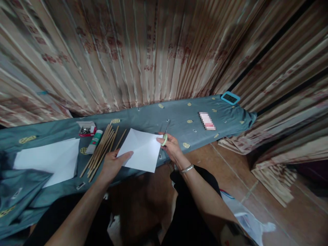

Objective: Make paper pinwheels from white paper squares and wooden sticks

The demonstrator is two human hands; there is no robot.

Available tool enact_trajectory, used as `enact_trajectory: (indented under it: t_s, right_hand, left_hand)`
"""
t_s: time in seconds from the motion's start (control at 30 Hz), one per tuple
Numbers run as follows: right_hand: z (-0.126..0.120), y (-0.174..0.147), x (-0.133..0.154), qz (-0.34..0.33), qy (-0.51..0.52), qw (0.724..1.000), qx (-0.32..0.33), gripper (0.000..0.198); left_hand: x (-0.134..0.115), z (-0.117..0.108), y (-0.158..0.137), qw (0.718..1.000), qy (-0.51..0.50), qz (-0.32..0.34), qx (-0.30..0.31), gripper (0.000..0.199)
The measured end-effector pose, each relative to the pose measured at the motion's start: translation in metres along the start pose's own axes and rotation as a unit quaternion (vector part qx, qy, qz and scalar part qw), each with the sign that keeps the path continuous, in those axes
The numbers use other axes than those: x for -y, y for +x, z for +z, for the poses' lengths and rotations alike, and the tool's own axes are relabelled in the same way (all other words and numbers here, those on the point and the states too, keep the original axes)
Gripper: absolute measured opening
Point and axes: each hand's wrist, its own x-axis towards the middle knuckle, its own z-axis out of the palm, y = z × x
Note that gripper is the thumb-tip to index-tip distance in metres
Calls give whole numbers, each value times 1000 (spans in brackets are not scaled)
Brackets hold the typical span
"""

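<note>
A white sheet of paper [142,150] is held out over the near edge of the cloth-covered surface. My left hand [114,164] grips its left side, thumb on top and fingers underneath. In my right hand [170,145] is a pair of scissors [165,138] with a pale green handle; the blades point up and away from me. This hand also touches the paper's upper right corner. Close to my left hand lie several thin wooden sticks [101,153], side by side in a loose bundle. Part of the sticks is hidden behind my left hand.
Left of the sticks are a green and white tube [94,141] and an open small box [87,130] of metal bits. More white paper [51,159] lies far left on the blue-grey cloth [143,116]. A blue-framed clock [230,98] stands at the far right. Curtains [143,51] hang behind.
</note>
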Motion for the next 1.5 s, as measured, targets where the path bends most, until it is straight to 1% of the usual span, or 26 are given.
enact_trajectory:
  t_s: [0.13,0.23,0.3,0.37,0.47,0.63,0.77,0.83,0.9,0.97,1.03,1.1,1.17,1.27,1.37,1.5]
  right_hand:
    - [1,0,0,-9,-14,1000,4,45]
    - [2,0,0,-17,-22,999,20,40]
    - [3,0,1,-23,-25,999,32,39]
    - [3,0,3,-24,-26,999,37,39]
    - [3,0,9,-17,-9,999,28,41]
    - [1,2,17,-19,44,999,7,40]
    - [1,5,17,-25,59,998,7,39]
    - [2,6,17,-26,48,998,8,41]
    - [2,7,17,-32,23,999,7,42]
    - [2,5,16,-44,-14,999,17,42]
    - [0,0,12,-58,-64,995,49,43]
    - [-2,-9,6,-63,-123,985,105,46]
    - [-3,-21,-4,-38,-179,968,172,47]
    - [-1,-38,-16,5,-221,940,260,43]
    - [4,-46,-20,17,-241,921,306,38]
    - [10,-47,-18,39,-250,906,341,38]
  left_hand:
    - [-5,-6,-2,997,-53,-50,25,23]
    - [-1,-10,-1,990,-115,-82,27,22]
    - [0,-10,-2,985,-146,-91,29,23]
    - [-2,-8,-4,980,-173,-87,34,25]
    - [-12,-5,-9,971,-218,-88,49,29]
    - [-31,2,-14,947,-304,-79,60,24]
    - [-32,16,-16,937,-338,-54,68,29]
    - [-27,24,-14,939,-337,-39,57,33]
    - [-23,28,-11,943,-330,-37,23,35]
    - [-20,25,-4,942,-335,-32,-19,33]
    - [-21,17,4,936,-348,-18,-52,32]
    - [-25,6,12,930,-361,0,-72,31]
    - [-30,-5,19,925,-368,15,-91,27]
    - [-36,-14,24,919,-374,39,-123,21]
    - [-40,-17,26,915,-379,48,-129,19]
    - [-40,-17,27,910,-392,37,-132,16]
